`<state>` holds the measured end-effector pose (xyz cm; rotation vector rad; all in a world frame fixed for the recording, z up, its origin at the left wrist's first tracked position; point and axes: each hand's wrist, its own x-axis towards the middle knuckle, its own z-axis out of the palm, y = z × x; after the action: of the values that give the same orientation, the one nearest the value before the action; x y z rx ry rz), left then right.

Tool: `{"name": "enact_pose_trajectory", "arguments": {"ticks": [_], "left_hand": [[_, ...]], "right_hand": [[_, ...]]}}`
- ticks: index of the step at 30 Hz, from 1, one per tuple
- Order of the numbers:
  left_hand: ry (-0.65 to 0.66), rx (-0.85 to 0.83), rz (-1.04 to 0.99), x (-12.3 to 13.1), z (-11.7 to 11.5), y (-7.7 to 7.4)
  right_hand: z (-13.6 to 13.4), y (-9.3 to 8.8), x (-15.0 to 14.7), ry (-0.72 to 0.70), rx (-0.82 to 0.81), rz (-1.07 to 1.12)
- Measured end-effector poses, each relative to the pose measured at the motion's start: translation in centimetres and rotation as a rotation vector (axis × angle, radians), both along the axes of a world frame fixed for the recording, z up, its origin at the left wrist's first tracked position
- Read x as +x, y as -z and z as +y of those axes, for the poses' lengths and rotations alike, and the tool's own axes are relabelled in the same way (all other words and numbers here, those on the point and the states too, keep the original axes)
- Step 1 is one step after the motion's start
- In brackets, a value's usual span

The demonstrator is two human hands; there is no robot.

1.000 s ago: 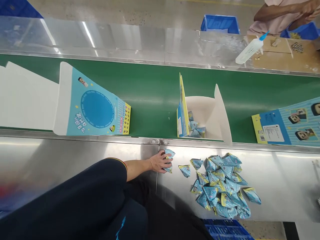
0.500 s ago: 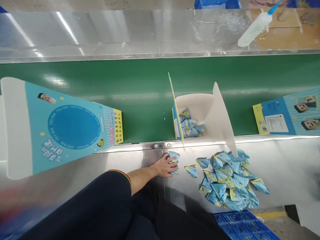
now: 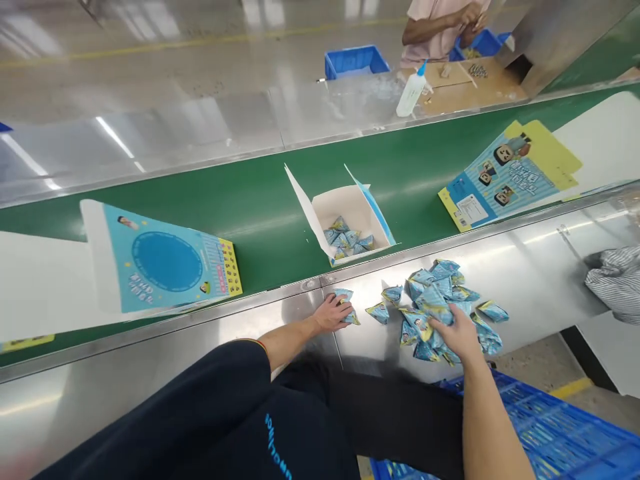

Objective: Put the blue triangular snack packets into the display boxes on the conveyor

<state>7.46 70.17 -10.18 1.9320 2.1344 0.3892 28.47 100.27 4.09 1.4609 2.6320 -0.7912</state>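
Observation:
My left hand (image 3: 333,313) rests on the steel table with its fingers curled over a blue-and-yellow triangular packet (image 3: 344,293); part of it is hidden. My right hand (image 3: 459,335) reaches into the heap of triangular packets (image 3: 425,350), its thumb and fingers closed around a packet (image 3: 434,303) on top. Two loose packets, one (image 3: 378,313) nearer my left hand and another (image 3: 393,294) behind it, lie between the hands. Beyond them an open carton (image 3: 384,217) stands on the green belt with several packets (image 3: 350,238) at its bottom.
Other printed cartons stand on the green belt (image 3: 265,220), one at left (image 3: 167,260) and one at right (image 3: 500,180). A blue crate (image 3: 565,427) is below the table at right. Across the belt are a glue bottle (image 3: 412,93), a blue bin (image 3: 355,61) and a co-worker's hands (image 3: 470,15).
My right hand has come into view and closed on a packet in the heap. My left hand stays over its packet. The view has tilted up and turned, and the middle carton's flaps appear shifted.

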Motion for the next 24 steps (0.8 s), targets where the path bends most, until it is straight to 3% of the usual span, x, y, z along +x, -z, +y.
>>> {"name": "enact_pose_trajectory", "arguments": {"ticks": [3, 7, 11, 13, 16, 21, 24], "left_hand": [[-0.031, 0.078, -0.033, -0.8, -0.8, -2.9], [-0.100, 0.270, -0.022, -2.4, -0.9, -9.7], [-0.299, 0.287, 0.050, -4.7, 2.8, -17.4], [-0.415, 0.200, 0.083, -6.1, 5.1, -20.1], [-0.551, 0.027, 0.117, -8.7, 7.8, -21.9], [-0.649, -0.156, 0.144, -13.7, 10.0, -21.6], [-0.614, -0.166, 0.171, -14.6, 9.7, -21.5]], "right_hand": [[-0.4, 1.8, -1.7, -0.085, 0.043, -0.218], [-1.6, 2.7, -2.1, -0.128, 0.056, -0.236], [-1.2, 2.6, -1.7, -0.056, -0.004, -0.070], [-0.7, 2.3, -1.1, 0.022, -0.007, 0.038], [-0.2, 1.3, 0.0, 0.143, -0.024, 0.157], [-0.5, -1.0, 0.7, 0.247, -0.091, 0.237], [-0.9, -2.3, 0.9, 0.304, -0.065, 0.332]]}}
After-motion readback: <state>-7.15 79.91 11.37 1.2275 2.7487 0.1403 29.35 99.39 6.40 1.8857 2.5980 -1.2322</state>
